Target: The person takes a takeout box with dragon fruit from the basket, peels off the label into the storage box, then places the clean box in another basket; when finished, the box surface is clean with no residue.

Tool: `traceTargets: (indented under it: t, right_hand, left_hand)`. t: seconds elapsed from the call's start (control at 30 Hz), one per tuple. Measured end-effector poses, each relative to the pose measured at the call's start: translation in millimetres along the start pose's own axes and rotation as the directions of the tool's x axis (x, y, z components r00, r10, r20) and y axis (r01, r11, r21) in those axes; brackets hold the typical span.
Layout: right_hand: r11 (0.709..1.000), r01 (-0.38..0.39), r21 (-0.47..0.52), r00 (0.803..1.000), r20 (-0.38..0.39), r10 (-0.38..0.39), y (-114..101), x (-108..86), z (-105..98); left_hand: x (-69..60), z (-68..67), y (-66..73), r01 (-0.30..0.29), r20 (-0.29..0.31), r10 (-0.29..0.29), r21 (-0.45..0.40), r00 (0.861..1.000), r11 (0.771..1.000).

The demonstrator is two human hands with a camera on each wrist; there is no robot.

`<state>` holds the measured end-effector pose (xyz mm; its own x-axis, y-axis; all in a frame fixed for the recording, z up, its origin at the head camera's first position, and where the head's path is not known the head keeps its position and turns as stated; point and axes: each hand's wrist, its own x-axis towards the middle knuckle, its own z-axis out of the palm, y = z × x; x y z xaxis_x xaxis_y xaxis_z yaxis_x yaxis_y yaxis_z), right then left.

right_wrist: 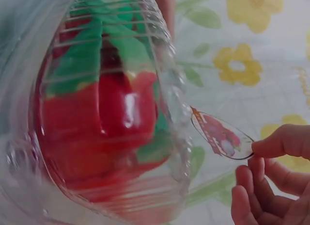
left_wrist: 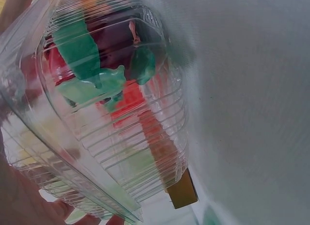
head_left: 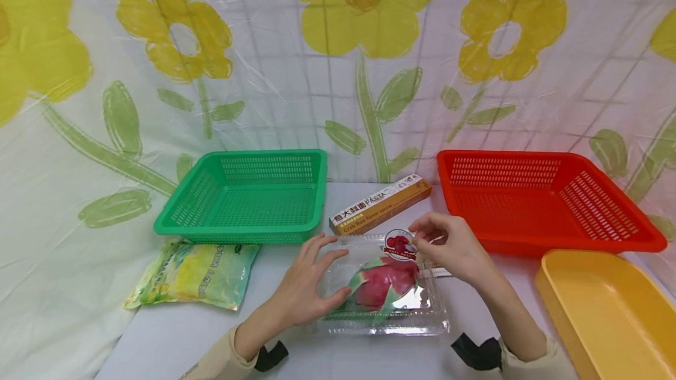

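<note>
A clear plastic box (head_left: 369, 324) holds a red and green dragon fruit (head_left: 382, 283) on the table. My left hand (head_left: 301, 283) rests on the box's left side with fingers spread, and some of its fingertips show along the box edge in the left wrist view. Between thumb and forefinger, my right hand (head_left: 449, 246) pinches the edge of a round sticker (head_left: 399, 245) with a red fruit picture. In the right wrist view the sticker (right_wrist: 223, 136) stands out at an angle from the box, its near tip at the box's edge.
Behind the box lies a pasta carton (head_left: 382, 207). A green basket (head_left: 240, 236) stands at the back left, with a yellow-green packet (head_left: 195, 274) before it. On the right are a red basket (head_left: 528, 245) and a yellow tray (head_left: 554, 304).
</note>
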<state>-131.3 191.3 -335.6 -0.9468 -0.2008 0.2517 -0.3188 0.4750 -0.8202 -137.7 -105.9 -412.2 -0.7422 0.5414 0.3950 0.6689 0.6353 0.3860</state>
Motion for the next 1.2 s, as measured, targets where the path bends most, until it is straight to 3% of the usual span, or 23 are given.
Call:
traceTargets:
  t: [0.27, 0.47, 0.83, 1.2]
  right_hand:
    - [0.998, -0.059, -0.012, 0.998, 0.012, 0.059, 3, -1.3, -14]
    - [0.996, -0.076, -0.037, 0.997, -0.025, 0.075, 3, -5.3, -33]
    - [0.994, -0.048, -0.103, 0.994, -0.102, 0.038, 13, -15.7, -70]
    - [0.984, -0.114, -0.135, 0.981, -0.174, 0.090, 19, -21.7, -90]
  left_hand:
    - [0.0, 0.4, 0.5, -0.002, -0.002, 0.002, 0.005, 1.000, 1.000]
    - [-0.1, 0.8, 0.2, -0.003, -0.007, 0.003, 0.006, 1.000, 1.000]
    - [-1.1, 0.6, 1.2, -0.015, -0.013, 0.016, 0.015, 1.000, 1.000]
    - [-1.2, 0.4, 1.8, -0.013, -0.013, 0.013, 0.025, 1.000, 1.000]
